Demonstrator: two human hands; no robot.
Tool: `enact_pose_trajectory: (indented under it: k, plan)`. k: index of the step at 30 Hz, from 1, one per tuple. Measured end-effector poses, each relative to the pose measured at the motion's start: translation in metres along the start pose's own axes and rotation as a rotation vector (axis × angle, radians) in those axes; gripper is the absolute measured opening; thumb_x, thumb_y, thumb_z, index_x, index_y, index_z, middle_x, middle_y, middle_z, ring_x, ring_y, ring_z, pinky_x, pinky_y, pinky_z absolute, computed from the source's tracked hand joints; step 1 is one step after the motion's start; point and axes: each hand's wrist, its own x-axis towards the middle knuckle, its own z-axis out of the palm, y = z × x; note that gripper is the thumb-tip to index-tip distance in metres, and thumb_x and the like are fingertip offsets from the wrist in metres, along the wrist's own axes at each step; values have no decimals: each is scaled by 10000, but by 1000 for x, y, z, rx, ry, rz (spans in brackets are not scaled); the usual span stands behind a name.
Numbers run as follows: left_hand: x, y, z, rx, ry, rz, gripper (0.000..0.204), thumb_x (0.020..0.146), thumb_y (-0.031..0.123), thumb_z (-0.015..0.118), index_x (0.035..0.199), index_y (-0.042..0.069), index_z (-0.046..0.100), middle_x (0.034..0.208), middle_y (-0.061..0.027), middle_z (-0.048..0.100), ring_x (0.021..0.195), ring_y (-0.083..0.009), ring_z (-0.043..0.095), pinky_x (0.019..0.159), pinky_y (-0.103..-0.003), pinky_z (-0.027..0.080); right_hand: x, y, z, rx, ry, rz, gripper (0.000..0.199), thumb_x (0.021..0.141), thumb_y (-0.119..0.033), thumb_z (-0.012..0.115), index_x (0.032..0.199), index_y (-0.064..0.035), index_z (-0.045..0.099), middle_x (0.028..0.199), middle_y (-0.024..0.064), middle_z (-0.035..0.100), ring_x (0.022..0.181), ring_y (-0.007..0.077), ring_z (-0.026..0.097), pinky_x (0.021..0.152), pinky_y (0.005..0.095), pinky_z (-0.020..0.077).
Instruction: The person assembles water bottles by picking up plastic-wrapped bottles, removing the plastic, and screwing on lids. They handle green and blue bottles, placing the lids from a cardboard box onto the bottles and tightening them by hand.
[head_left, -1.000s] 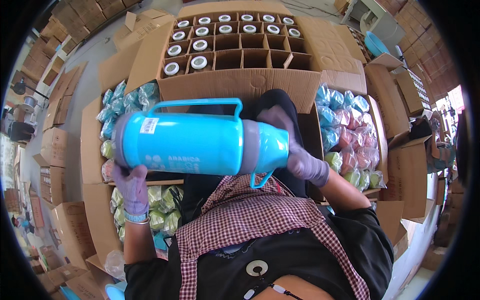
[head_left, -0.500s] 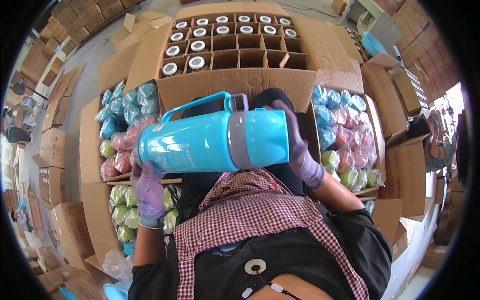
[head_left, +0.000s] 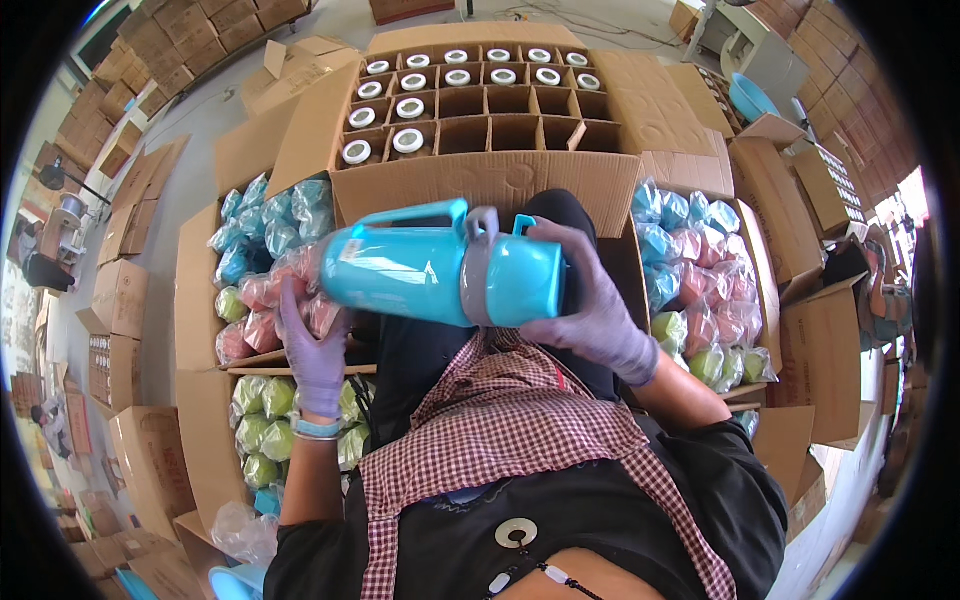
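A turquoise vacuum flask [head_left: 400, 275] with a grey collar and a side handle lies sideways over my lap, its cap end to the right. My right hand [head_left: 600, 315], in a purple glove, grips the cap end, thumb below and fingers behind it. Beside the flask's base is my left hand [head_left: 316, 355], also gloved, with thumb and fingers spread apart. Ahead stands a divided carton [head_left: 480, 180] with white-topped bottles [head_left: 408, 140] in several of its cells; other cells in its nearer rows hold none.
At my left, an open carton [head_left: 200, 300] contains bagged blue, red and green pieces [head_left: 265, 400]. Similar bagged pieces [head_left: 700, 290] fill a carton at my right. Carton flaps [head_left: 270, 150] stick out around the divided carton. A blue basin [head_left: 752, 97] sits far right.
The flask has shifted slightly right and tilted, its cap end lower. My left hand has come off its base and opened. My right hand has closed round the cap end.
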Motion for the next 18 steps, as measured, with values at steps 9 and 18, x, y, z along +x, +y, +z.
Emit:
enact_pose_trajectory:
  k: [9, 18]
  plan:
    - [-35, 55, 81, -663, -107, 104, 726, 1038, 547, 469, 1551, 52, 332, 1585, -124, 290, 1454, -279, 304, 1186, -435, 312, 8, -4, 65, -357, 9, -488, 852, 558, -79, 868, 1346, -226, 578, 1395, 238, 476, 1295, 486, 502, 1051, 557, 457]
    - [-3, 58, 59, -183, -249, 300, 543, 1065, 522, 444, 1361, 95, 602, 1433, -130, 464, 1348, -355, 411, 1161, -488, 310, 23, -17, 48, -644, -227, -774, 502, 829, -135, 660, 1316, -238, 599, 1345, 237, 524, 1295, 422, 539, 1059, 525, 482]
